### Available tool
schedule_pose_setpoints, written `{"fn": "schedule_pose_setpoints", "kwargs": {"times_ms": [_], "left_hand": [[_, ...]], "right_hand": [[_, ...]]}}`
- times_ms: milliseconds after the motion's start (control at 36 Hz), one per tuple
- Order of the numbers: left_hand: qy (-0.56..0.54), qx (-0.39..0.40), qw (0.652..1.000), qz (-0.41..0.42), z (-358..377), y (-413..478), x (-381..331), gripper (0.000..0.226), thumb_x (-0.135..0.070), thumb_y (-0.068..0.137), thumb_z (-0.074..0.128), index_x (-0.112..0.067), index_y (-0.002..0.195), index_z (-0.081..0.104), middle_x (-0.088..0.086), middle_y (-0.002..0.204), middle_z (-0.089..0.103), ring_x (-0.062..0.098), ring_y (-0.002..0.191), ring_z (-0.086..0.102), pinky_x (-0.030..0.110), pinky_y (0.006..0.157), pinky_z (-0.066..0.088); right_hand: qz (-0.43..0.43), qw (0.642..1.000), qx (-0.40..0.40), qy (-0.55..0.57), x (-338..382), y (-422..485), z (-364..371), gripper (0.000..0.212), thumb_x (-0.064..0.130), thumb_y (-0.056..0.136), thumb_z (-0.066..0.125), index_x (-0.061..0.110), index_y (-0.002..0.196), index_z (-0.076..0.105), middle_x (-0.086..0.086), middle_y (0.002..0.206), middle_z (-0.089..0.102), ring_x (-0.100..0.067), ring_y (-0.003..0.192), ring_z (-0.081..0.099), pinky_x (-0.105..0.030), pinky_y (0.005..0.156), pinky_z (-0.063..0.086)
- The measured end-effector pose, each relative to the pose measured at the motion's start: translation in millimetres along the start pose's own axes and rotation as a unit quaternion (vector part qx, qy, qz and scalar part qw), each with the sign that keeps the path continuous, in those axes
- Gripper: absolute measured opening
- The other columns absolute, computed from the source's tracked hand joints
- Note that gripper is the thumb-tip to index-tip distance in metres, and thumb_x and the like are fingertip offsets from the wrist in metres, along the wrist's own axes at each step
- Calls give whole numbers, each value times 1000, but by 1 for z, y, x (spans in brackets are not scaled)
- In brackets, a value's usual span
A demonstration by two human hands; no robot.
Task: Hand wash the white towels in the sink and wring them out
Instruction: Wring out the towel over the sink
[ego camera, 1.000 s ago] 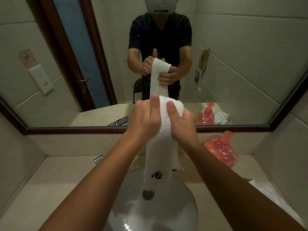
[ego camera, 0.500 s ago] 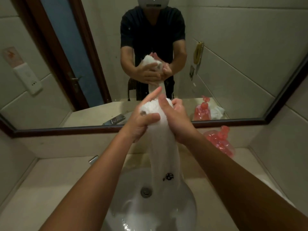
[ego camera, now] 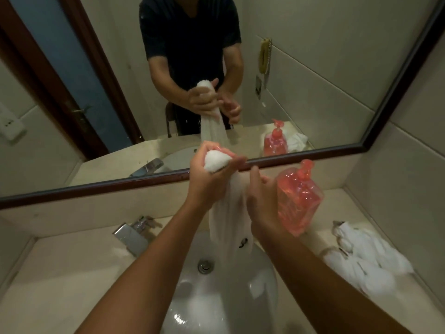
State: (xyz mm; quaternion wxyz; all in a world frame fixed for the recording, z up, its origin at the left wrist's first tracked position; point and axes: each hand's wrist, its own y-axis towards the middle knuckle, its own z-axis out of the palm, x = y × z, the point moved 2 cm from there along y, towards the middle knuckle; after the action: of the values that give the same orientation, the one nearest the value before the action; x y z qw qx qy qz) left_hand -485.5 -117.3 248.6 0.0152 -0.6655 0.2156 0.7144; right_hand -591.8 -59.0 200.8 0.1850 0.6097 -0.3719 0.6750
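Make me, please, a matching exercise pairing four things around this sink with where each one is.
1. white towel with a dark mark
2. clear pink pump bottle
3. chrome tap
4. heap of white towels

A. counter, far right
B. left of the white basin
C. hanging from the left hand
D. just beyond the right hand

Pairs: 1-C, 2-D, 3-B, 4-A.

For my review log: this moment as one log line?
left hand grips towel top | right hand relaxed beside it | towel hangs over sink | towel pile on counter
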Motion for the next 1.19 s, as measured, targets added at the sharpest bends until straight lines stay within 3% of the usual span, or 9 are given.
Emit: {"fn": "schedule_pose_setpoints", "kwargs": {"times_ms": [111,250,333,389,667,778,917,1056,1194], "left_hand": [[17,-23,999,44,-2,2,-12,42,-16,75,93,-17,93,55,-15,80,70,5,76,69,24,70,57],[13,-65,994,84,-2,-8,-32,40,-23,76,88,-18,96,53,-16,85,66,1,80,69,24,74,58],[-22,-91,991,98,-13,-17,-39,38,-22,77,88,-22,93,54,-2,89,68,22,89,72,43,81,62],[-45,-94,989,109,-24,-24,-40,35,-27,77,87,-25,92,56,7,92,67,46,94,70,62,88,59],[-207,-122,969,61,-82,-50,-29,38,-27,77,77,-10,91,46,7,75,65,25,65,69,44,69,61],[-248,-112,961,49,-99,-51,-27,46,-36,70,94,-15,86,56,10,76,60,27,65,62,43,67,60],[-250,-39,967,21,-117,-48,-21,46,-47,69,96,-19,79,62,11,78,58,27,65,59,42,68,56],[-180,-55,982,33,-129,-46,-14,42,-51,75,89,-16,87,68,15,85,63,31,67,62,47,71,58],[33,-70,995,66,-125,-37,-12,31,-41,85,70,-15,101,77,6,106,80,31,97,77,62,87,61]], "right_hand": [[116,991,-31,62,-52,-15,-3,56,72,85,55,23,111,57,0,113,65,-31,115,63,-53,102,52],[300,910,136,253,-89,-32,25,98,90,80,58,37,159,35,-7,163,43,-41,132,58,-59,94,56],[308,822,175,446,-82,-17,46,98,60,84,83,32,163,32,-6,160,49,-23,131,65,-36,100,55],[268,789,252,492,-71,-16,57,92,77,86,66,21,157,47,-14,152,60,-34,138,60,-46,106,51],[271,861,10,431,-101,25,79,121,77,36,92,21,138,60,-14,127,75,-42,104,77,-63,91,58],[266,859,45,436,-101,30,74,143,74,35,96,21,155,38,-18,141,61,-44,115,71,-61,91,59],[239,864,116,427,-92,31,60,44,50,96,67,13,120,64,-17,120,70,-35,101,72,-47,82,59],[118,903,218,352,-71,35,38,68,52,89,67,4,136,59,-27,131,67,-42,121,69,-47,86,64],[-50,933,250,255,-16,44,20,23,25,91,68,3,97,64,-16,92,67,-31,88,69,-41,82,58]]}}
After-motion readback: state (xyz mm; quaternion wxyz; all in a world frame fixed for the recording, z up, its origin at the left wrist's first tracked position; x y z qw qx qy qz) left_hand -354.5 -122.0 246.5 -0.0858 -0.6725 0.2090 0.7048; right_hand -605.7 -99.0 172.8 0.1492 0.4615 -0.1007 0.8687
